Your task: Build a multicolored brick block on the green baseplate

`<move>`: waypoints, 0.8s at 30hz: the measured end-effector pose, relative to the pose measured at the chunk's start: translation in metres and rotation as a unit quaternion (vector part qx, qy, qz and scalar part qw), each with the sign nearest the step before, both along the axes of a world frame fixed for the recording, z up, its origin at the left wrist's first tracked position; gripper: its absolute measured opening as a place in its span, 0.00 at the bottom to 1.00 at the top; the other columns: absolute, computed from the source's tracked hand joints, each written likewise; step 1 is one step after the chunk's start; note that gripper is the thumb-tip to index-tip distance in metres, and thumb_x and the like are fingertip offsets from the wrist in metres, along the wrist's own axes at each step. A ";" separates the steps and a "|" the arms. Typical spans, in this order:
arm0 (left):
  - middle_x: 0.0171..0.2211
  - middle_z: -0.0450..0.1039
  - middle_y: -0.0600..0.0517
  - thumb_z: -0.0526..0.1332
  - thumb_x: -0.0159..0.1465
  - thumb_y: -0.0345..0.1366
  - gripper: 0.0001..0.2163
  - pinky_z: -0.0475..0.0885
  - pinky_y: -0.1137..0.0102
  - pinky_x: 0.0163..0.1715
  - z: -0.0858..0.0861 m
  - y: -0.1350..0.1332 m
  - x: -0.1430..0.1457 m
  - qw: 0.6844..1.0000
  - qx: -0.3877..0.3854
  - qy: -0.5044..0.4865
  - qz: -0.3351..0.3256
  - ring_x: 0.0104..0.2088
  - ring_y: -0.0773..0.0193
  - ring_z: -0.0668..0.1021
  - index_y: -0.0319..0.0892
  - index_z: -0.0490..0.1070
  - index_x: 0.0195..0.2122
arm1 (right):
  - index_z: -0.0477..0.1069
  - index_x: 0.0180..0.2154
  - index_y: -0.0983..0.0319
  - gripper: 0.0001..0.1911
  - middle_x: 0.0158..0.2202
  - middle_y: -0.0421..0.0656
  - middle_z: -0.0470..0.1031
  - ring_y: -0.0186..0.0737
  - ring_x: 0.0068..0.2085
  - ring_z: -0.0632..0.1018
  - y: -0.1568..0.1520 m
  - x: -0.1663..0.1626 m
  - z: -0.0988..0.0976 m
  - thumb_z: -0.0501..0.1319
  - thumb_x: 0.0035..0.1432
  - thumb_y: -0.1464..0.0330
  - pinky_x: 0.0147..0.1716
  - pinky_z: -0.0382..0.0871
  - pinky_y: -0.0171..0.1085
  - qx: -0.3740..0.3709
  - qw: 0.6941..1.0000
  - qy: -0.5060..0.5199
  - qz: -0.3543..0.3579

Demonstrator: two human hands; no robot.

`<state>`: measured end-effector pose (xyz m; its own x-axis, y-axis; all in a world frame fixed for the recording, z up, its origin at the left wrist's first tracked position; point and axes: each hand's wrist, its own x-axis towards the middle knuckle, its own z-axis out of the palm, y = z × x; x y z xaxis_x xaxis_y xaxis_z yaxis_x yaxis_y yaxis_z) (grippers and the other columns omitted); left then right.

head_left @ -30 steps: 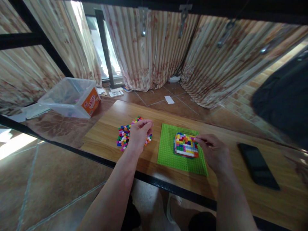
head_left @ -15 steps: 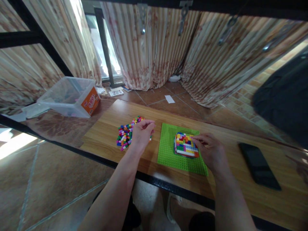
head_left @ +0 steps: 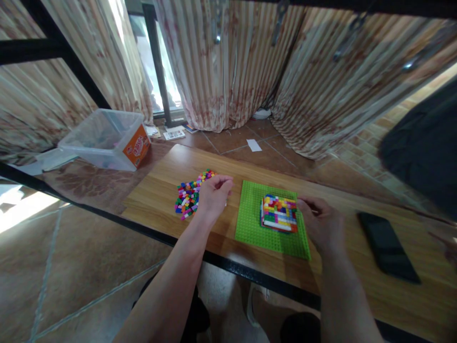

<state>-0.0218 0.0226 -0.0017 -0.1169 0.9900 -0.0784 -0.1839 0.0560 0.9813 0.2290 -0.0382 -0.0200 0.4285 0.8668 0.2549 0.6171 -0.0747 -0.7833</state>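
A low block of stacked, many-coloured toy bricks (head_left: 279,213) sits on a green studded baseplate (head_left: 248,228). Just right of the block, over the baseplate's right edge, is my right hand (head_left: 321,221), its fingers curled in and apart from the bricks. Whether anything small is between those fingertips is not visible. My left hand (head_left: 213,197) hovers beside a heap of small loose bricks (head_left: 186,197), partly covering it. Thumb and fingers of this hand are pinched together, and what they hold, if anything, is too small to make out.
The wooden table (head_left: 160,176) has a dark front edge. A black phone (head_left: 388,247) lies to the right. On the floor at left stands a clear plastic bin (head_left: 103,138) with an orange label. Striped curtains (head_left: 228,71) hang behind; a dark frame bar crosses overhead.
My right hand has drawn off the top of the brick block, to the right. My left hand keeps its pinch near the heap. The whole view has shifted slightly.
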 end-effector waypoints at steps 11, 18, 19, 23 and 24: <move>0.25 0.74 0.54 0.65 0.53 0.31 0.03 0.69 0.74 0.27 0.001 -0.002 0.000 1.000 0.008 0.005 0.001 0.23 0.71 0.72 0.40 0.78 0.27 | 0.78 0.43 0.64 0.22 0.38 0.48 0.81 0.42 0.35 0.80 0.009 -0.010 -0.012 0.66 0.46 0.60 0.34 0.75 0.41 -0.049 0.982 0.180 0.010; 0.24 0.74 0.54 0.66 0.53 0.31 0.01 0.69 0.73 0.28 0.002 -0.002 0.000 1.000 0.000 0.005 0.001 0.22 0.71 0.72 0.40 0.78 0.27 | 0.79 0.41 0.63 0.20 0.42 0.47 0.81 0.44 0.40 0.80 0.010 -0.007 -0.016 0.67 0.46 0.60 0.43 0.75 0.45 -0.057 0.980 0.189 0.016; 0.24 0.74 0.54 0.66 0.53 0.31 0.01 0.69 0.73 0.28 0.002 -0.002 0.000 1.000 0.001 0.004 0.000 0.22 0.71 0.72 0.40 0.78 0.27 | 0.79 0.41 0.63 0.20 0.42 0.47 0.82 0.44 0.40 0.80 0.009 -0.008 -0.015 0.67 0.46 0.61 0.42 0.75 0.44 -0.057 0.978 0.198 0.016; 0.24 0.74 0.54 0.65 0.54 0.30 0.02 0.68 0.74 0.27 0.002 -0.003 0.000 1.000 -0.002 0.007 -0.006 0.23 0.71 0.72 0.40 0.78 0.27 | 0.80 0.40 0.63 0.19 0.40 0.46 0.82 0.42 0.37 0.80 0.009 -0.010 -0.014 0.68 0.45 0.61 0.39 0.75 0.41 -0.049 0.974 0.219 0.014; 0.24 0.74 0.54 0.66 0.53 0.30 0.02 0.68 0.74 0.27 0.002 -0.003 0.000 1.000 -0.004 0.006 -0.007 0.23 0.71 0.72 0.40 0.78 0.27 | 0.80 0.39 0.63 0.19 0.40 0.46 0.82 0.42 0.37 0.80 0.009 -0.010 -0.014 0.68 0.45 0.62 0.39 0.75 0.41 -0.046 0.974 0.219 0.012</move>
